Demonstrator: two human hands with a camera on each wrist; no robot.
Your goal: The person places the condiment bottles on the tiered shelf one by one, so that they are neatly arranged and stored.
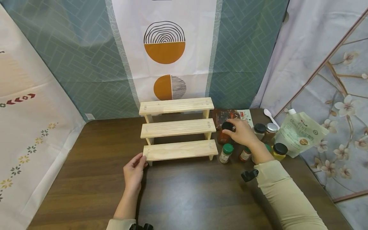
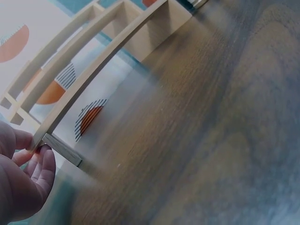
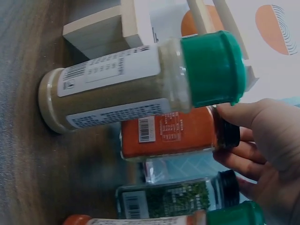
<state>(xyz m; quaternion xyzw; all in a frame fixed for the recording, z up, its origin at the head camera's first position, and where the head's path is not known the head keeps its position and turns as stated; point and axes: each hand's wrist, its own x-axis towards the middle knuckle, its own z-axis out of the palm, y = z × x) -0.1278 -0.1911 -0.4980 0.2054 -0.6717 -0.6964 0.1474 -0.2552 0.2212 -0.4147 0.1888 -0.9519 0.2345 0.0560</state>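
Note:
A three-tier wooden step rack (image 1: 181, 150) stands on the brown table. At the near left corner of its lowest tier, my left hand (image 1: 133, 171) pinches the board's end between thumb and fingers; the left wrist view shows this hand (image 2: 28, 176) there too. To the right of the rack, my right hand (image 1: 243, 132) grips the black cap of a spice jar of red powder (image 3: 173, 133) from above. Closest to the right wrist camera is a green-capped spice bottle (image 3: 112, 89). Behind the red jar stands a black-capped jar of green flakes (image 3: 178, 197).
More bottles cluster under and beside my right forearm, among them a silver-capped jar (image 1: 272, 128) and a yellow jar (image 1: 279, 152). A pale green spouted pouch (image 1: 300, 134), a white spoon (image 1: 271, 116) and a flat brown packet (image 1: 221, 115) lie around them. Patterned cloths surround the table.

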